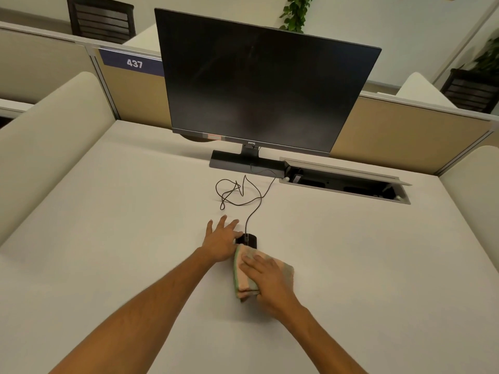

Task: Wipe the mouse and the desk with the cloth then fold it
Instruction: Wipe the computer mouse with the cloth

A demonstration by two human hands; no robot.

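A black wired mouse [249, 239] sits on the white desk [108, 238], mostly covered from the near side by a folded striped cloth [244, 276]. My right hand [270, 279] lies flat on the cloth, pressing it down against the mouse and desk. My left hand [221, 242] rests on the desk just left of the mouse, fingers spread, its thumb side touching the mouse's left edge. The mouse's cable [237, 193] loops back toward the monitor.
A dark monitor [262, 85] on a flat black base [243, 164] stands at the back of the desk. An open cable hatch [345, 182] lies right of the base. Beige partitions [405, 130] wall the desk at the back and sides.
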